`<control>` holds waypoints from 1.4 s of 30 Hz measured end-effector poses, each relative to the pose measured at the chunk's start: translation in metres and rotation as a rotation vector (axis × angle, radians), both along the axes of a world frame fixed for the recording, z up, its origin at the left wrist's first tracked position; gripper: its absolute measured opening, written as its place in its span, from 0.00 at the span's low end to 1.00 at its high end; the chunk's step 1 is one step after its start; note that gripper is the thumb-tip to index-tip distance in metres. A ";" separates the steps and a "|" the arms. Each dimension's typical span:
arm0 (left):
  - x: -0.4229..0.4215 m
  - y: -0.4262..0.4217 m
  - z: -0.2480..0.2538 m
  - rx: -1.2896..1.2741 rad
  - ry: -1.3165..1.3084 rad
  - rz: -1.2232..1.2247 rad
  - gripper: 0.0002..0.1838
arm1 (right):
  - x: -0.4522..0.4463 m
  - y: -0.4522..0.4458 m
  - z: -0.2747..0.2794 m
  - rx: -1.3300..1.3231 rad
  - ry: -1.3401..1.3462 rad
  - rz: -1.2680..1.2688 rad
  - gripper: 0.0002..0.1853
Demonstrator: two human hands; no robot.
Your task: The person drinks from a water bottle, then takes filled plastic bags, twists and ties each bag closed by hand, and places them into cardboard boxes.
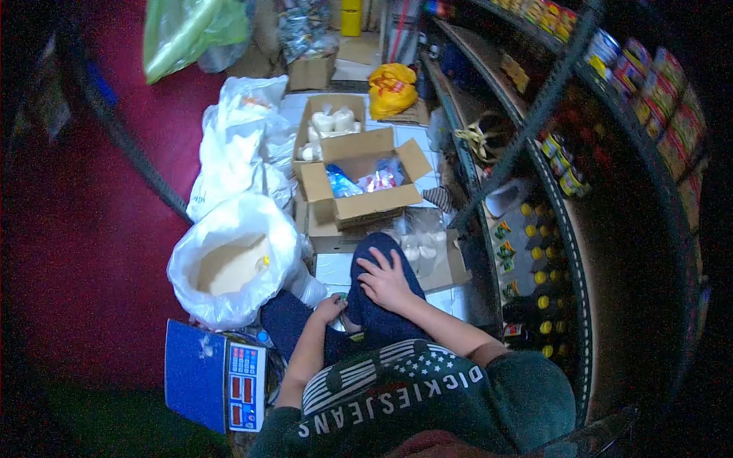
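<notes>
The person wears a dark green T-shirt (473,412) with short sleeves (534,378). Across its chest runs a white flag-like print (397,365) of wavy stripes and small stars, bordered by a curved line of white capital lettering (393,404), "DICKIESJEANS", upside down in this view. Dark navy trousers (370,319) cover the legs; the left hand (330,308) and right hand (384,282) are bare.

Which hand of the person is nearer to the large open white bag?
Left. The left hand is down between the legs, to the right of the white bag; the right hand lies on the right knee, farther away.
</notes>
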State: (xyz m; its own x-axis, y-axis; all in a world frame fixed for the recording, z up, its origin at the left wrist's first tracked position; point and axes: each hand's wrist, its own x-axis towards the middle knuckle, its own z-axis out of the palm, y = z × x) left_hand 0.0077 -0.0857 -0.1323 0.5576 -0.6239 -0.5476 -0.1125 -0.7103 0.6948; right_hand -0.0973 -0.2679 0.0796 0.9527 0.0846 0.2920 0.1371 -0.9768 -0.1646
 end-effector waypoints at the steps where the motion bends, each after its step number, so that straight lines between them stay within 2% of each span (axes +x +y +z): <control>1: 0.000 -0.002 0.002 -0.007 0.008 -0.033 0.29 | 0.006 0.003 -0.004 -0.010 0.045 0.001 0.10; 3: -0.001 -0.004 0.003 -0.023 0.025 -0.086 0.30 | 0.011 0.012 -0.001 -0.068 0.053 -0.042 0.10; 5: -0.002 -0.004 0.003 -0.066 0.067 -0.060 0.29 | 0.008 0.009 -0.006 -0.023 -0.028 0.017 0.09; 7: 0.003 0.005 -0.032 -0.140 0.100 0.004 0.28 | 0.002 0.012 0.004 -0.043 0.008 0.035 0.09; 8: 0.005 0.010 -0.039 -0.232 0.012 -0.068 0.27 | -0.001 0.014 0.007 -0.038 0.002 0.046 0.10; 11: -0.007 0.009 0.016 -0.257 0.118 0.037 0.25 | -0.005 0.019 0.013 0.010 -0.062 0.093 0.10; 13: -0.006 0.009 0.016 -0.230 -0.027 0.047 0.23 | -0.003 0.026 0.012 -0.004 -0.023 0.109 0.11; 14: -0.002 0.011 0.001 -0.246 -0.031 0.038 0.22 | -0.001 0.024 0.005 -0.002 -0.012 0.135 0.12; 16: -0.002 0.008 0.010 -0.214 -0.071 0.014 0.21 | 0.002 0.022 -0.001 -0.022 0.025 0.159 0.12; 18: -0.015 0.003 0.082 -0.120 -0.139 -0.010 0.20 | 0.006 0.021 -0.005 -0.067 0.081 0.160 0.12; 21: -0.007 0.013 0.104 -0.521 -0.289 0.214 0.16 | 0.012 0.019 -0.024 0.067 0.066 0.169 0.11; 23: -0.010 0.018 0.154 -0.611 -0.146 0.644 0.13 | 0.013 0.018 -0.025 0.062 0.145 0.190 0.11; 24: -0.012 0.023 0.164 -0.835 -0.082 0.787 0.12 | 0.015 0.018 -0.031 0.040 0.162 0.202 0.11; 25: -0.005 0.032 0.178 -0.695 -0.223 0.624 0.18 | 0.020 0.019 -0.039 0.015 0.173 0.223 0.12; 26: -0.014 0.027 0.217 -0.888 -0.102 0.633 0.22 | 0.024 0.022 -0.048 0.105 0.126 0.192 0.12; 27: -0.030 0.018 0.262 -1.081 0.020 0.636 0.27 | 0.027 0.023 -0.031 0.136 0.222 0.175 0.13; 29: -0.045 0.012 0.315 -1.371 0.119 0.335 0.32 | 0.032 0.023 -0.043 0.054 0.195 0.169 0.14; 30: -0.053 0.014 0.326 -1.474 0.175 0.244 0.33 | 0.034 0.021 -0.055 0.081 0.145 0.188 0.14; 31: -0.060 0.016 0.338 -1.570 0.243 0.146 0.34 | 0.035 0.019 -0.044 -0.029 0.205 0.193 0.12; 34: -0.083 0.013 0.372 -1.771 0.377 -0.039 0.34 | 0.038 0.016 -0.049 0.053 0.119 0.153 0.09; 42: -0.099 -0.008 0.401 -1.908 0.356 -0.041 0.36 | 0.034 0.006 -0.039 0.146 0.166 0.068 0.09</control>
